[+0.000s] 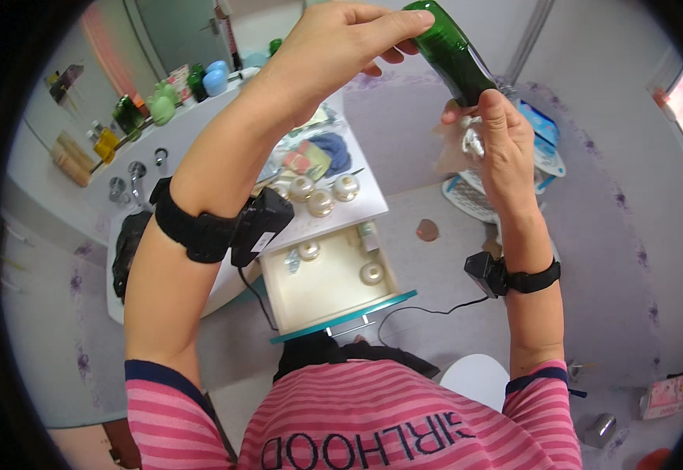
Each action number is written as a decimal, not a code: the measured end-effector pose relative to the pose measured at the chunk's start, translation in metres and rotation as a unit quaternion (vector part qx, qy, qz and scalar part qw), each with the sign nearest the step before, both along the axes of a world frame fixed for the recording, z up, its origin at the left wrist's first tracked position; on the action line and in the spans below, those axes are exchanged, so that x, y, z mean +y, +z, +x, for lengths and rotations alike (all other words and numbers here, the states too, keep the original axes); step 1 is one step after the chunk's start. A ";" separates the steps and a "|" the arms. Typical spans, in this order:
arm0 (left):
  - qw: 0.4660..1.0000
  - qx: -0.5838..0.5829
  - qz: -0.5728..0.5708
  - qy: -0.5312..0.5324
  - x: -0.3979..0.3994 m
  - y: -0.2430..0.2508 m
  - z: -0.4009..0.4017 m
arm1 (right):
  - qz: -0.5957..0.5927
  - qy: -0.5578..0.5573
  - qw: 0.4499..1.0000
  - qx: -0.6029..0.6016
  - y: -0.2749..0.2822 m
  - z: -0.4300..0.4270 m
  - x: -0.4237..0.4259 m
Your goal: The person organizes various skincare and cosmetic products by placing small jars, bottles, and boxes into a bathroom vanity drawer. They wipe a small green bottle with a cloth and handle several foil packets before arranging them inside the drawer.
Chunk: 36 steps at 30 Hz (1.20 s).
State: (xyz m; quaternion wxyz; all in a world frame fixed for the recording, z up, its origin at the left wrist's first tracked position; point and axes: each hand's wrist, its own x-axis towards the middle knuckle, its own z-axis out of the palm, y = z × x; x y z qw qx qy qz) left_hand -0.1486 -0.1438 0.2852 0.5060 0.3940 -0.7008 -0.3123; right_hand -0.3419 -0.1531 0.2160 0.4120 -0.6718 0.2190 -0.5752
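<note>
A dark green translucent bottle (456, 59) is raised at the top of the view, tilted. My left hand (347, 41) grips its upper end between thumb and fingers. At its lower end, my right hand (507, 144) holds the base. White crumpled material (472, 138) shows beside my right palm; I cannot tell whether it is held. Below, several pearl-white jars (320, 202) stand on the white countertop (370, 202) near a bundled blue cloth (331, 154). The pulled-out drawer (312, 296) contains a round pearl-white jar (372, 273), another white jar (309, 250) and a small clear packet (292, 261).
Left are a wall faucet (136, 171), a sink with a black bag (131, 252), and a shelf with a green pump bottle (161, 108) and blue jars (215, 82). A cable (423, 310) runs from my right wrist device (486, 274). A white round lid (475, 379) sits low right.
</note>
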 end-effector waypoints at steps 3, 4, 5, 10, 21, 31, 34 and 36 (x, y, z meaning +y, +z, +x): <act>0.999 0.008 -0.007 -0.037 -0.001 0.002 -0.007 | -0.063 -0.063 0.993 0.072 0.027 -0.024 0.001; 0.999 0.014 -0.019 -0.035 -0.001 0.001 -0.009 | -0.094 -0.085 0.989 0.081 0.036 -0.028 0.003; 0.999 0.021 -0.032 -0.031 -0.001 0.001 -0.012 | -0.125 -0.106 0.982 0.090 0.045 -0.032 0.005; 0.997 0.037 -0.024 -0.067 0.006 0.002 -0.024 | -0.151 -0.130 0.973 0.117 0.082 -0.052 0.011; 0.988 0.081 0.039 -0.129 0.012 -0.009 -0.024 | -0.209 -0.224 0.932 0.194 0.119 -0.037 0.018; 0.983 0.096 0.088 -0.132 0.015 -0.025 -0.007 | -0.175 -0.250 0.912 0.274 0.133 -0.006 0.011; 0.979 0.117 0.099 -0.131 0.014 -0.029 -0.001 | -0.147 -0.256 0.909 0.293 0.132 0.000 0.007; 0.978 0.168 0.087 -0.089 0.013 -0.031 0.003 | -0.102 -0.221 0.927 0.287 0.127 0.000 0.004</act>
